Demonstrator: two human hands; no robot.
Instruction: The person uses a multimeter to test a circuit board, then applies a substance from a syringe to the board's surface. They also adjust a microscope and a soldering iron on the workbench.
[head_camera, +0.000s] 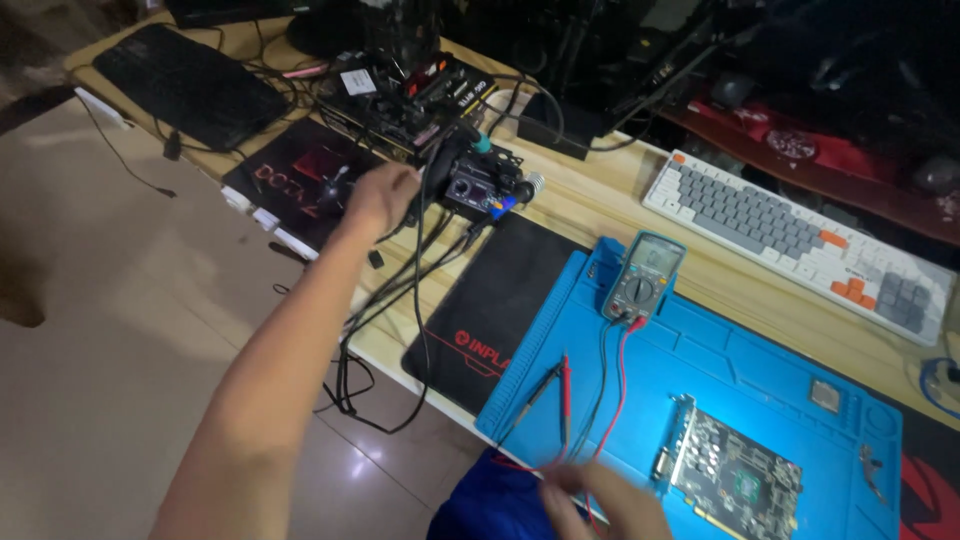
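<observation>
My left hand reaches far out to the left, up against thick black cables beside a small black bench device with a little display. Its fingers are hidden behind the hand, so its grip is unclear. My right hand is blurred at the bottom edge, over the red and black test leads of a multimeter. Two probes lie on the blue work mat. A bare graphics card board rests on the mat to the right of my right hand.
A white and grey keyboard lies at the back right, and a black keyboard at the back left. An open motherboard stands behind the device. A black pad and a dark box lie near the wooden desk's edge. Cables hang over it.
</observation>
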